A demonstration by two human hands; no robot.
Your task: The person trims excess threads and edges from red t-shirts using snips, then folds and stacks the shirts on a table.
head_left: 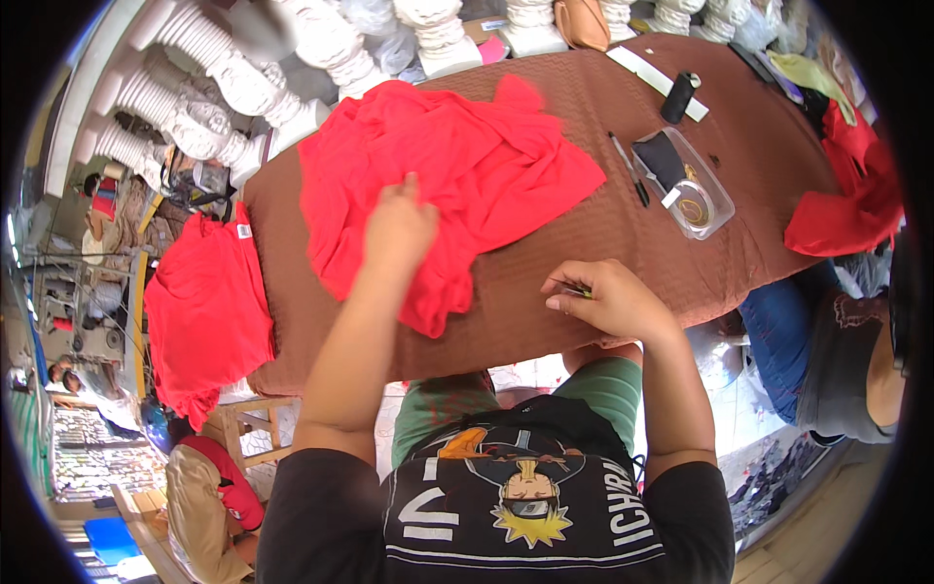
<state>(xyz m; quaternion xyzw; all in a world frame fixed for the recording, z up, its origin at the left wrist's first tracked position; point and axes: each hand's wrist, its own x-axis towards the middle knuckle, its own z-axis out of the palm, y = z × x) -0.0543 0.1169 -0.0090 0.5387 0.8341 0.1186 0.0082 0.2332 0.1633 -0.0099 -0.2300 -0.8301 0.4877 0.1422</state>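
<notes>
Head view, looking down on a brown quilted table (584, 243), which serves as the landmark. A crumpled red cloth (457, 175) lies spread over the table's left-centre part, one corner hanging toward the near edge. The left hand (397, 226) rests palm-down on this cloth with fingers pressed into the folds, gripping nothing. The right hand (603, 297) sits at the table's near edge, just right of the cloth, its fingers pinched around a small thin object with a yellowish-green tip, too small to identify. On the table's far right part lie a black pen (629, 167), a clear plastic box (686, 183) and a black spool (678, 97). Off the table's left edge hangs another red garment (204, 311); more red fabric (846, 209) lies at its right edge.
</notes>
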